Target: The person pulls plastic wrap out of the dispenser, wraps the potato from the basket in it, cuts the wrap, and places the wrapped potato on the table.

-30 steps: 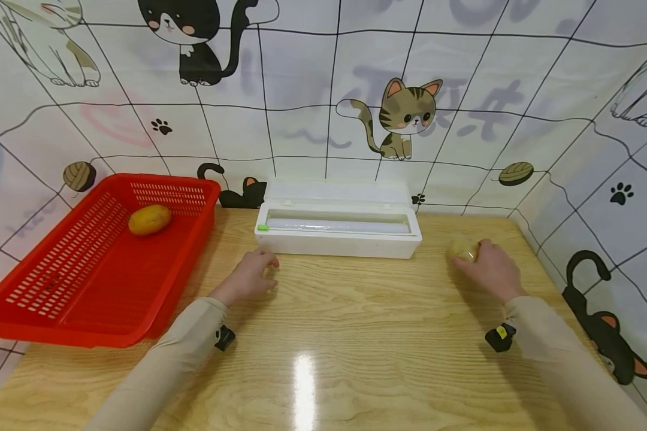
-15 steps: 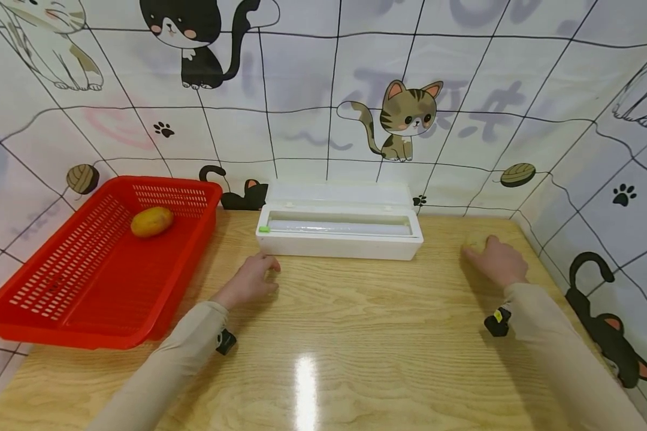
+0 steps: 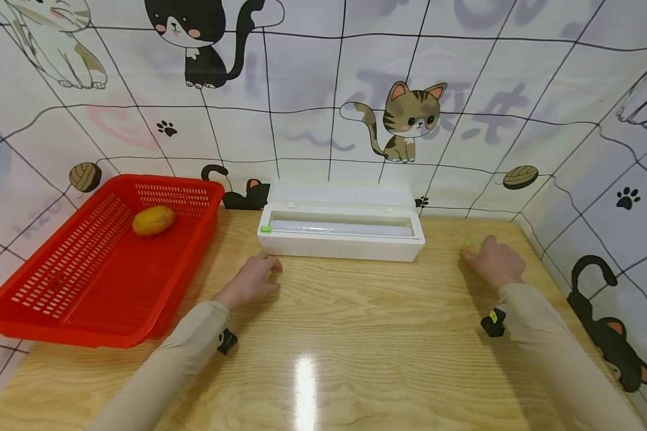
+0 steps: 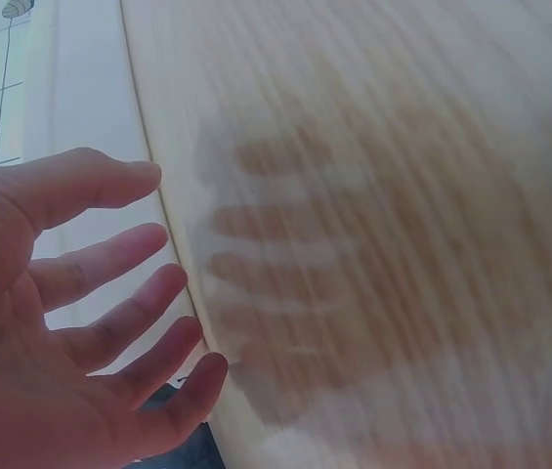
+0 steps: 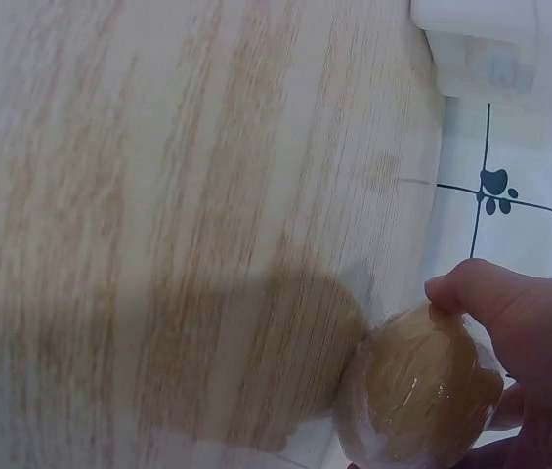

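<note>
Yellow, probably potatoes (image 5: 417, 386) (image 3: 153, 221): two

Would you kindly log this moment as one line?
Left hand: empty, by box | Right hand: holding wrapped item | Box: lid up, roll inside | Basket: one yellow item inside

– How is it lit?
– Brightly: white glare (image 3: 305, 389) is reflected on the wooden table (image 3: 377, 323); soft shadow (image 5: 256, 342) is cast beside the round object (image 5: 417, 391).
– Any blur?
– The left wrist view is softened.
</note>
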`<act>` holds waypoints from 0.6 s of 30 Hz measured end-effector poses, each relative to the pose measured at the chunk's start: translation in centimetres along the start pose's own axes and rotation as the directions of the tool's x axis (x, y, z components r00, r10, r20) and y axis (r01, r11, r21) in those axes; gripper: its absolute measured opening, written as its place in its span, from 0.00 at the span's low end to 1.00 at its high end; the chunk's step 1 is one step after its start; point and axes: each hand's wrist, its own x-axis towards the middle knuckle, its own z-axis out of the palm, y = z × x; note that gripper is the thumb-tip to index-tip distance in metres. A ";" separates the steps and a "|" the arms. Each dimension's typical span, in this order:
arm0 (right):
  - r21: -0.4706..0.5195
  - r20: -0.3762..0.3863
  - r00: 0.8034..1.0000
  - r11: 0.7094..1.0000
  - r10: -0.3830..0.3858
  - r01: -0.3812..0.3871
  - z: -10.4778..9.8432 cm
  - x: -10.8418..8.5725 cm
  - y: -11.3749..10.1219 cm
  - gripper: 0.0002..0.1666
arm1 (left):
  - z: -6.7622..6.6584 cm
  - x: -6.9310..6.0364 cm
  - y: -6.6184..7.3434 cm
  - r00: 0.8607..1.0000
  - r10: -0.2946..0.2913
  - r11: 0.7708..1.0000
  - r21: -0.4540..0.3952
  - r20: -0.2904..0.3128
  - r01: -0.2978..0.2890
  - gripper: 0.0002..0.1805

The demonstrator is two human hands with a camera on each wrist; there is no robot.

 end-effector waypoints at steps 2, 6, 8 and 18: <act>-0.002 0.011 1.000 1.000 0.004 -0.004 0.0 0.0 0.1 0.40 | 0.0 0.1 0.1 1.000 0.002 1.000 -0.004 -0.005 -0.002 0.14; -0.001 0.051 0.999 1.000 -0.004 0.004 -0.2 0.0 0.4 0.43 | -0.1 0.3 0.3 1.000 0.011 1.000 -0.002 -0.017 -0.011 0.14; 0.005 0.077 0.997 1.000 -0.008 0.008 -0.4 0.0 0.4 0.46 | -0.2 0.4 0.5 0.999 0.036 0.999 0.013 -0.029 -0.035 0.13; 0.075 0.126 0.992 0.997 -0.031 0.022 -1.0 -0.3 0.0 0.53 | -2.2 1.2 2.2 0.939 0.167 0.985 0.092 -0.301 -0.146 0.08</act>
